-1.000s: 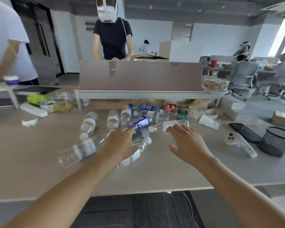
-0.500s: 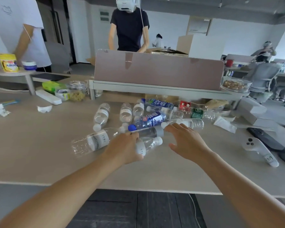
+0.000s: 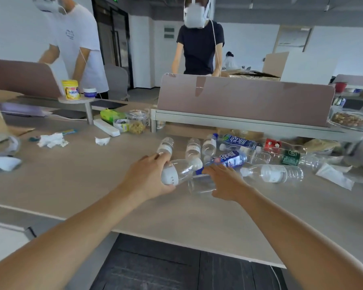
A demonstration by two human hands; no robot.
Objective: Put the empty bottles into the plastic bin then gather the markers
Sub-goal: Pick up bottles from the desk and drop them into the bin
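Note:
Several empty plastic bottles lie scattered on the tan table (image 3: 76,176). My left hand (image 3: 149,176) grips a clear bottle with a white label (image 3: 176,172), its cap pointing right. Just right of it, my right hand (image 3: 226,183) closes over one end of a plain clear bottle (image 3: 199,186), fingers above and thumb below. Behind the hands lie a blue-labelled bottle (image 3: 228,159), a second blue-labelled bottle (image 3: 237,141), a green-labelled bottle (image 3: 290,158) and a white-labelled bottle (image 3: 272,173). No plastic bin is in view, and I cannot make out any markers.
A pinkish desk divider (image 3: 245,99) closes off the back of the table, with two people standing beyond it. Crumpled tissue (image 3: 51,140), a white power strip (image 3: 106,127) and a snack jar (image 3: 136,121) lie at the left. A plastic bag (image 3: 333,176) lies at the right.
My left hand has taken hold of the white-labelled bottle and raised it a little. My right hand has dropped onto the plain clear bottle. The view has swung left.

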